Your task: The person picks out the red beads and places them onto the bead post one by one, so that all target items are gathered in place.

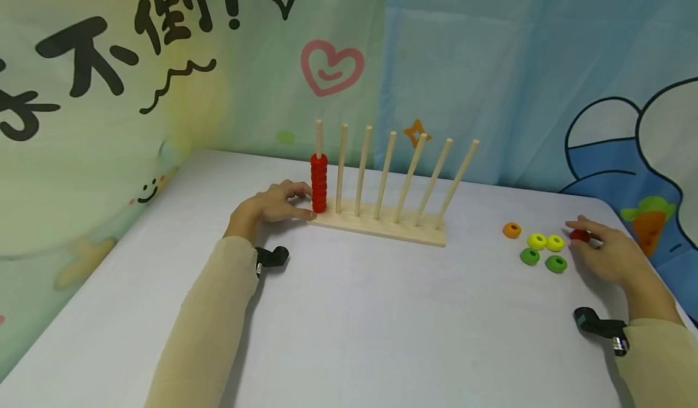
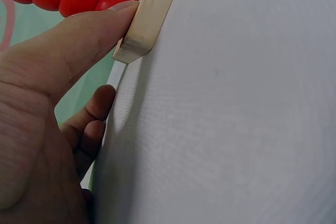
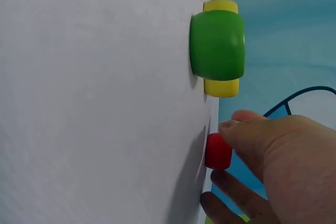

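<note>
A wooden peg rack (image 1: 382, 229) stands on the table with several upright pegs. Its leftmost peg carries a stack of red beads (image 1: 319, 183). At the rack's left end, my left hand (image 1: 280, 203) grips the base; the thumb (image 2: 113, 24) lies on the end of the wood beside the lowest bead, and the index finger reaches round behind. Far to the right, my right hand (image 1: 613, 253) pinches a loose red bead (image 3: 218, 151) between thumb and fingers, low at the tabletop. The far side of that bead is hidden.
Left of the right hand lie an orange bead (image 1: 511, 230), two yellow beads (image 1: 537, 241) and two green beads (image 1: 556, 264). A printed cloth backdrop (image 1: 463, 62) hangs behind the white table (image 1: 382, 323). Each wrist wears a small black camera (image 1: 272, 256).
</note>
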Tool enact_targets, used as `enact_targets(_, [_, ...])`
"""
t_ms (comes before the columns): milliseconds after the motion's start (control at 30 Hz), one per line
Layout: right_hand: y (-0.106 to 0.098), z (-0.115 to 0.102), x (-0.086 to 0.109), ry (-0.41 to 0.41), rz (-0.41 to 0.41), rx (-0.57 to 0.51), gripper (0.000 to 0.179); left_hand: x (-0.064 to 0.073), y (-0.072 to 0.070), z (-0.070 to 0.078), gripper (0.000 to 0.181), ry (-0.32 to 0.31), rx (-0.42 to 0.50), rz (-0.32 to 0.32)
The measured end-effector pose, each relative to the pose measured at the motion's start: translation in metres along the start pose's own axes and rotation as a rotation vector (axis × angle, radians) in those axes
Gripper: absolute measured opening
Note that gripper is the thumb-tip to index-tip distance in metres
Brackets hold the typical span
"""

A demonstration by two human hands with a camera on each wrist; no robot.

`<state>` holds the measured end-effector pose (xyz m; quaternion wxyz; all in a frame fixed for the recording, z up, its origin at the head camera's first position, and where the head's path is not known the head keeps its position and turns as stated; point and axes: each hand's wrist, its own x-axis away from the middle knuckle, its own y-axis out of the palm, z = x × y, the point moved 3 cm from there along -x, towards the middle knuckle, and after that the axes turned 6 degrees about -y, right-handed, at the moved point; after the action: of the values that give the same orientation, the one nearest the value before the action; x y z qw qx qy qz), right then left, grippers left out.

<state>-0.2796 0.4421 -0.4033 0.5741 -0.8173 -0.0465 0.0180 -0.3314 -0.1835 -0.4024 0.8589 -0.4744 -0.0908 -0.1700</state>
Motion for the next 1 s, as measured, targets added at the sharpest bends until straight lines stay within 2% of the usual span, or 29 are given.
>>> enact_targets(300, [0.0, -0.001, 0.0, 0.044, 0.004, 0.023, 0.041, 0.0, 0.0, 0.002, 0.047, 0.001, -0.006, -0.001])
enact_targets(500, [-0.001, -0.002, 0.002, 0.019, 0.051, 0.023, 0.03, 0.003, 0.0, 0.002, 0.045, -0.005, -0.005, -0.004])
enact_targets(733, [-0.004, -0.011, 0.002, -0.006, 0.053, 0.01, 0.038, 0.006, 0.0, 0.002, 0.045, -0.003, 0.018, -0.001])
enact_targets(1000, [-0.014, -0.032, 0.006, -0.027, 0.159, -0.023, 0.044, 0.003, 0.002, 0.001, 0.047, -0.002, 0.004, -0.002])
